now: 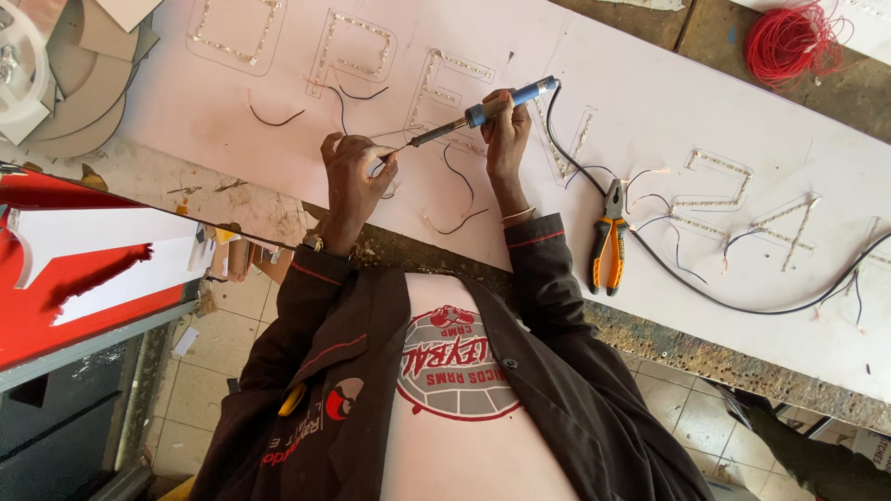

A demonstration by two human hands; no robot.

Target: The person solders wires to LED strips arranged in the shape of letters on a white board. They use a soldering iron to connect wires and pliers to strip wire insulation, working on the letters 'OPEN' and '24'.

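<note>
Two hands work over a white panel [650,121] on the bench [668,339]. Near right, orange-handled pliers [608,237] lie loose beside a thick black cable [742,301]. Mid-panel, left hand [357,172] is pinched shut on a thin wire [394,148]: light, limp, springy, best held close to the bare end. Right hand [506,130] is closed round the blue grip of a soldering iron [483,111]: stiff, light, tip likely hot, hold by the handle only. Far right, red wire coil [789,42].
</note>
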